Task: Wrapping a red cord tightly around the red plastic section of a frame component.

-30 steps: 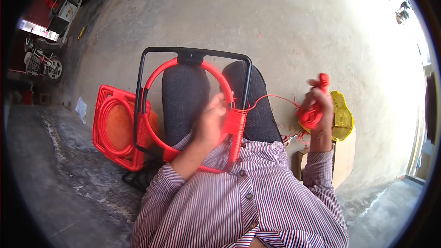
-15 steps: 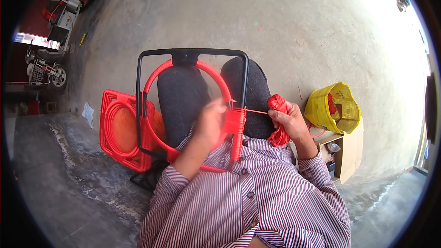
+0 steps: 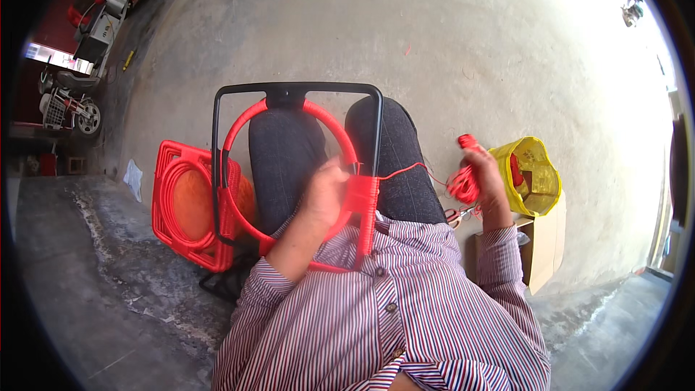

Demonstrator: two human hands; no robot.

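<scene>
A black square frame (image 3: pixel 324 87) with a round ring inside stands tilted over my lap, much of it wrapped in red cord. My left hand (image 3: pixel 327 190) is closed on the frame's right side, where the red wrapping (image 3: pixel 362 194) lies in dense rows. From there a slack strand of cord (image 3: pixel 402 169) runs across my thigh to the right. My right hand (image 3: pixel 483 166) is closed around a bundle of red cord (image 3: pixel 464 185), held out beside my right knee. Scissors (image 3: pixel 454 217) show just below the bundle, partly hidden.
Several red-wrapped frames (image 3: pixel 161 203) are stacked at my left, an orange round piece inside. At right stand a yellow bucket-like bag (image 3: pixel 543 206) with red cord in it and a cardboard box (image 3: pixel 546 246). Scooters (image 3: pixel 88 117) are parked far left; a pale cloth (image 3: pixel 133 179) lies on the floor.
My right hand has moved outward to the right with the cord bundle. The strand went from taut to slack and longer. Scissors have come into view. My left hand stays on the frame.
</scene>
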